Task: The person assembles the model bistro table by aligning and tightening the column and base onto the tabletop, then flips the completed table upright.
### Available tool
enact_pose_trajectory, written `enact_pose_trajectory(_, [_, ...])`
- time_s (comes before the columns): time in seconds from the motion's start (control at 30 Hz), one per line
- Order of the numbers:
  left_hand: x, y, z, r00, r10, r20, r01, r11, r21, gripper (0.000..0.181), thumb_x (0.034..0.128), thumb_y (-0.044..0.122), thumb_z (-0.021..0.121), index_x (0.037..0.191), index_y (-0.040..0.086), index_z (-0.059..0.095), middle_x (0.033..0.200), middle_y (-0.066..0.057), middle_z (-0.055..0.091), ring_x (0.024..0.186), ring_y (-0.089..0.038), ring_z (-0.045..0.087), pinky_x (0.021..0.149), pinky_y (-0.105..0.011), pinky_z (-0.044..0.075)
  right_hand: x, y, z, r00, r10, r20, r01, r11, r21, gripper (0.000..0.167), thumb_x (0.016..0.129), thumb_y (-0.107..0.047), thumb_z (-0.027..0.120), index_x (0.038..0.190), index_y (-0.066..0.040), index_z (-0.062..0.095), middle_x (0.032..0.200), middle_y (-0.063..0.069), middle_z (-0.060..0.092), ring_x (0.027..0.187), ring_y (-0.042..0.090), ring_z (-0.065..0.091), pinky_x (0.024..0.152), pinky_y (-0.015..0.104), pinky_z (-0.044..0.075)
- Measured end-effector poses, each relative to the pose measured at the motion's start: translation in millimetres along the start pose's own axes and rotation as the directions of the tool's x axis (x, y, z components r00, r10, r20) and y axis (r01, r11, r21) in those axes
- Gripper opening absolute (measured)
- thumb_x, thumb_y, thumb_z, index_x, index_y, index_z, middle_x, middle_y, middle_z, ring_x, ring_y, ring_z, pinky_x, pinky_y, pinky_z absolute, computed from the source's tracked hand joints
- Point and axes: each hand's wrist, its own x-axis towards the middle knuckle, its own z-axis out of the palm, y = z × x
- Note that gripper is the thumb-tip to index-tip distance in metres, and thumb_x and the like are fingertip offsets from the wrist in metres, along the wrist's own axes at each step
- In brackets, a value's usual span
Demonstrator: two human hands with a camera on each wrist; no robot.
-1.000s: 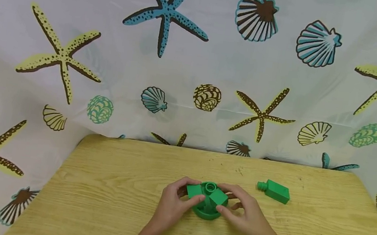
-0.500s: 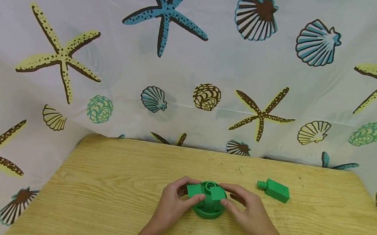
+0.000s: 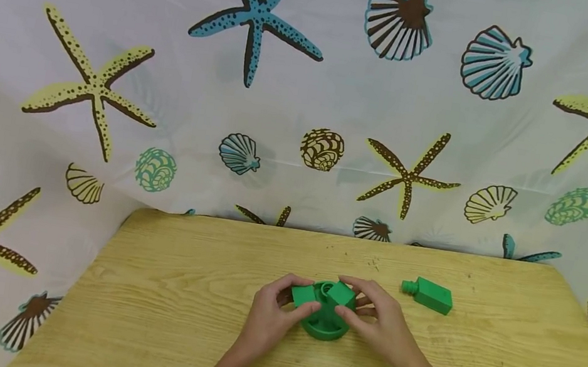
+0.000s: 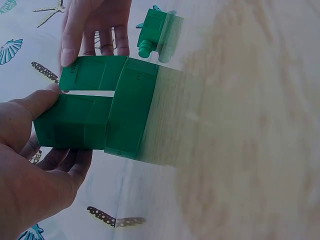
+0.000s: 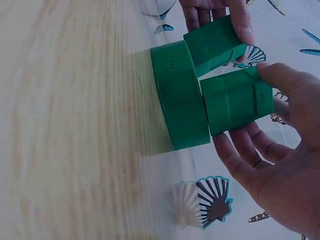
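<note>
A round green base point(image 3: 323, 330) stands on the wooden table, with a ring-shaped socket near its back. My left hand point(image 3: 268, 316) grips a green block point(image 3: 303, 295) at the base's left side, thumb in front and fingers behind. On the right side my right hand point(image 3: 387, 324) pinches a second green block point(image 3: 341, 293) between thumb and fingers. In the right wrist view this block point(image 5: 237, 100) stands against the base point(image 5: 181, 95), its lower edge at the rim. How deep either block sits is hidden.
A separate green block with a ridged round neck point(image 3: 432, 295) lies on the table point(image 3: 190, 269) to the right, behind my right hand. A white cloth point(image 3: 296, 95) with starfish and shells hangs behind the table and along both sides.
My right hand has turned its block back and forth, and the block now sits slightly farther back. The left hand and its block have stayed nearly still.
</note>
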Motion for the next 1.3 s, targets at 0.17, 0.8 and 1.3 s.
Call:
enact_pose_trajectory(0.17, [-1.3, -0.4, -0.4, 1.0, 0.0, -0.004, 0.0, 1.0, 0.006, 0.032, 0.0915, 0.01, 0.08, 0.12, 0.0, 0.069, 0.12, -0.02, 0.067, 0.108, -0.023, 0.069, 0.095, -0.036, 0.057, 0.0, -2, 1, 1.0, 0.012, -0.005, -0.013, 0.999, -0.042, 0.048, 0.096, -0.024, 0.076, 0.141, -0.018, 0.062, 0.107, 0.001, 0.063, 0.091, 0.017, 0.069, 0.079, 0.031, 0.061])
enact_pose_trajectory(0.8, [-2.9, 3.2, 0.3, 1.0, -0.001, -0.018, 0.001, 1.0, 0.008, 0.035, 0.0905, 0.012, 0.081, 0.121, 0.001, 0.069, 0.122, -0.02, 0.067, 0.11, -0.024, 0.068, 0.096, -0.038, 0.056, -9.1, 0, -18, 0.992, 0.126, -0.01, -0.123, 0.979, 0.164, 0.034, 0.094, -0.013, 0.077, 0.126, -0.008, 0.065, 0.122, 0.015, 0.067, 0.103, 0.032, 0.071, 0.084, 0.033, 0.061])
enact_pose_trajectory(1.3, [-2.6, 1.2, 0.7, 1.0, 0.007, -0.006, -0.007, 1.0, -0.003, 0.037, 0.0911, 0.017, 0.081, 0.121, 0.0, 0.068, 0.121, -0.02, 0.067, 0.108, -0.024, 0.069, 0.096, -0.04, 0.056, -12.9, -3, -32, 0.994, 0.1, 0.053, -0.107, 0.984, 0.142, 0.039, 0.097, -0.008, 0.072, 0.136, -0.007, 0.065, 0.136, 0.015, 0.063, 0.123, 0.033, 0.062, 0.094, 0.036, 0.057])
